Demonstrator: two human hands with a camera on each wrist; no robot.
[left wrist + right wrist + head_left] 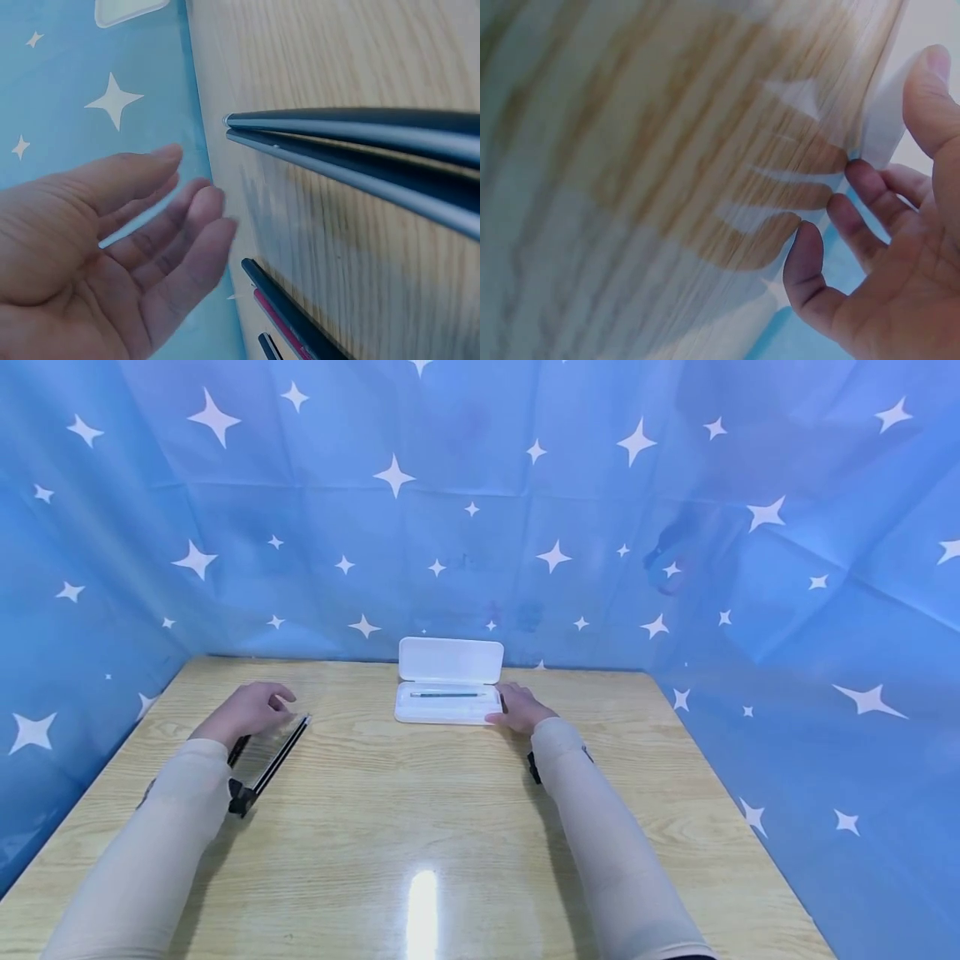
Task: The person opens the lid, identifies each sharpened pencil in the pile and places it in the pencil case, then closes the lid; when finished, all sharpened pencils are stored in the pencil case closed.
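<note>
My right hand point(519, 707) is at the right end of an open white pencil case point(408, 712), its thumb over the front corner. In the right wrist view its relaxed fingers point(808, 251) rest with their tips on the tabletop. A slim dark pencil point(448, 695) lies lengthwise inside the case. My left hand point(255, 706) is over the table's left side, holding nothing, its fingers loosely bent. Beside it lie two long dark sticks point(281, 756), pencil-like, nearly side by side. More slim sticks, one dark point(289, 300) and one red point(276, 321), show below it in the left wrist view.
The wooden table point(360, 827) reaches back to a blue curtain point(465, 527) with white stars, which also runs along both sides. The case's raised lid point(451, 660) stands close to that curtain. A black wrist camera point(242, 797) sits at my left forearm.
</note>
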